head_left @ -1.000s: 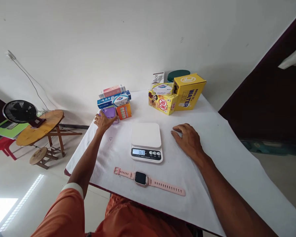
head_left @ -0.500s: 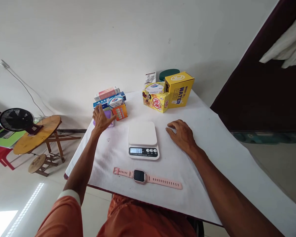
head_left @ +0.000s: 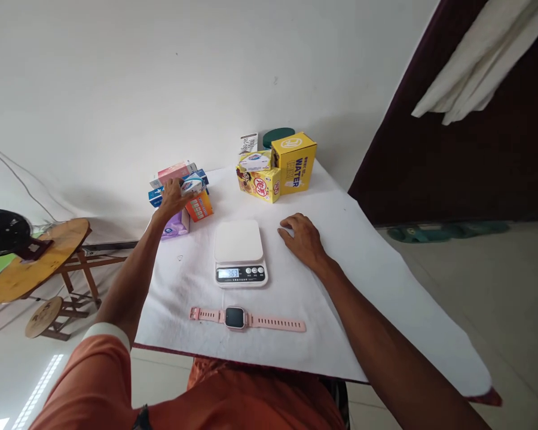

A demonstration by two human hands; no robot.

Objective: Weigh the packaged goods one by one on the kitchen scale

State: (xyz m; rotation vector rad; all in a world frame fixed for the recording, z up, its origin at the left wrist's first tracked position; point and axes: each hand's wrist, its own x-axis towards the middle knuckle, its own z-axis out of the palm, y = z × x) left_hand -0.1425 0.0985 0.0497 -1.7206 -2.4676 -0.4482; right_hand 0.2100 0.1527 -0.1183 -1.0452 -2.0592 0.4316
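Observation:
My left hand (head_left: 172, 198) is closed around the near end of a small blue-and-white box (head_left: 192, 186) on the left stack. Under and beside it are an orange box (head_left: 199, 206), a purple pack (head_left: 177, 226), a dark blue box (head_left: 155, 196) and a pink-and-white box (head_left: 173, 172). My right hand (head_left: 303, 240) rests on the cloth right of the scale, holding nothing, with thumb and fingers apart. Between the hands stands a white digital scale (head_left: 238, 242) with a bare platform; its display seems to read 363. In front of it lies a pink-strapped smartwatch (head_left: 235, 318), stretched out flat.
At the back stand a yellow WATER box (head_left: 298, 166), a yellow snack box (head_left: 259, 184) with a small yellow-and-white box (head_left: 255, 160) on it, a white box (head_left: 248, 143) and a green lid (head_left: 278, 137). A fan (head_left: 5, 232) and stool (head_left: 45, 316) are left of the table.
My left hand has moved from above the purple pack to the blue-and-white box and closed on it. My right hand stays by the scale. The whole view has shifted to the right.

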